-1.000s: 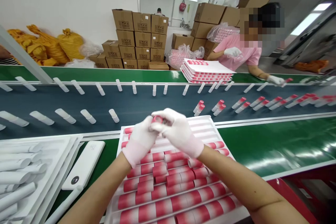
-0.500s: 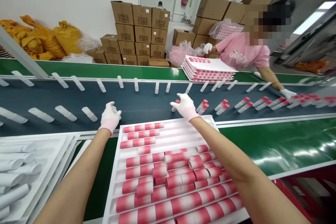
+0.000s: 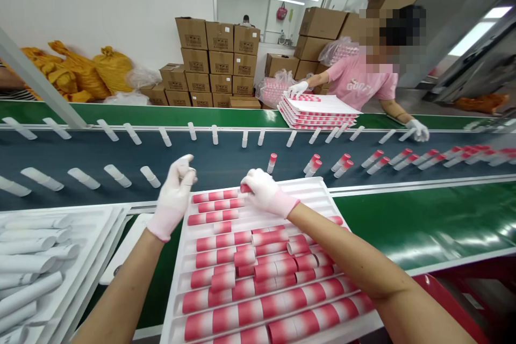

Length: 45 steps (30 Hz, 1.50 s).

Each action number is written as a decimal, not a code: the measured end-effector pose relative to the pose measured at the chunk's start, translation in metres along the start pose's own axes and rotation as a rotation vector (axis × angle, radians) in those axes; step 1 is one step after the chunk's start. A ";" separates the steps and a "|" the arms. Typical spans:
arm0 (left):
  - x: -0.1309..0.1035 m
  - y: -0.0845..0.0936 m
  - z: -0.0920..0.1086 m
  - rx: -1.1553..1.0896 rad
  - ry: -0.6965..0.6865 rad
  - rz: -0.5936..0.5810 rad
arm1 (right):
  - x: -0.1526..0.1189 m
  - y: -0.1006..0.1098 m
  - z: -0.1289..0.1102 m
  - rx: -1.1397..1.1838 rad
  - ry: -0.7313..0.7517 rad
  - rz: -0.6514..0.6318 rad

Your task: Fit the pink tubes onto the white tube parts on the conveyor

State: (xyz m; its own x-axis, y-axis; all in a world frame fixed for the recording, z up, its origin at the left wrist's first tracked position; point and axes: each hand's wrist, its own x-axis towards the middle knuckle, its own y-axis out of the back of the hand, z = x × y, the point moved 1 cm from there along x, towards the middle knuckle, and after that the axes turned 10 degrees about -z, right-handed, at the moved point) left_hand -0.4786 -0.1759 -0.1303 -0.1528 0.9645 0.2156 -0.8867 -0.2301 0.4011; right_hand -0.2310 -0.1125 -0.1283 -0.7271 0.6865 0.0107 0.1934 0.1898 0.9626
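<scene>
My right hand (image 3: 264,192), in a white glove, has its fingers closed on a short pink paper tube (image 3: 245,188) at the end of the top row of a white ridged tray (image 3: 298,189). Rows of pink-and-white tubes (image 3: 282,312) fill the tray, with a few loose ones on top. My left hand (image 3: 173,193), also gloved, hovers by the tray's upper left corner, index finger and thumb apart, with nothing visible between them. Left of it, a white tube (image 3: 150,176) stands on the dark belt. A pink-topped white tube (image 3: 272,163) stands beyond my right hand.
The dark conveyor belt (image 3: 226,166) carries two lines of tubes. Stacked trays of white tubes (image 3: 32,263) lie at left, beside a white phone-like object (image 3: 128,247). Across the belt, a co-worker in a pink shirt (image 3: 358,83) touches a tray stack (image 3: 318,113). Cartons (image 3: 220,64) stand behind.
My right hand has left the pink-topped tube on the belt and moved left and down onto the tray's top row. My left hand has risen slightly. The co-worker's hands have moved left.
</scene>
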 end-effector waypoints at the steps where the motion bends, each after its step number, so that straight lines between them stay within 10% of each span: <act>1: -0.008 -0.007 0.014 -0.032 -0.005 -0.077 | -0.002 0.010 -0.001 0.099 -0.016 0.068; 8: -0.040 -0.053 0.070 -0.144 0.179 -0.512 | -0.027 0.056 -0.032 1.231 0.133 0.302; 14: -0.041 -0.060 0.073 -0.043 0.136 -0.494 | -0.044 0.056 -0.039 1.220 0.050 0.300; 20: -0.041 -0.045 0.079 -0.204 0.182 -0.911 | -0.052 0.074 -0.034 1.105 0.150 0.129; 27: -0.044 -0.055 0.074 0.007 -0.027 -0.597 | -0.052 0.057 -0.053 1.087 -0.047 0.252; 33: -0.041 -0.062 0.064 -0.065 -0.033 -0.605 | -0.048 0.058 -0.064 1.144 0.071 0.153; 40: -0.045 -0.077 0.059 0.016 -0.047 -0.368 | -0.045 0.051 -0.073 0.955 -0.097 0.379; 42: -0.041 -0.072 0.064 -0.018 -0.013 -0.428 | -0.045 0.055 -0.072 0.978 -0.093 0.356; 45: -0.033 -0.058 0.075 -0.100 0.108 -0.841 | -0.042 0.067 -0.065 1.131 -0.025 0.183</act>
State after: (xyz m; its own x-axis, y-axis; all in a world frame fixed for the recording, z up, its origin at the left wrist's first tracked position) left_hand -0.3898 -0.2044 -0.0941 0.5372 0.8177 -0.2067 -0.7575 0.5755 0.3082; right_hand -0.2305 -0.1747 -0.0466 -0.6160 0.7803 0.1080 0.7859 0.5994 0.1519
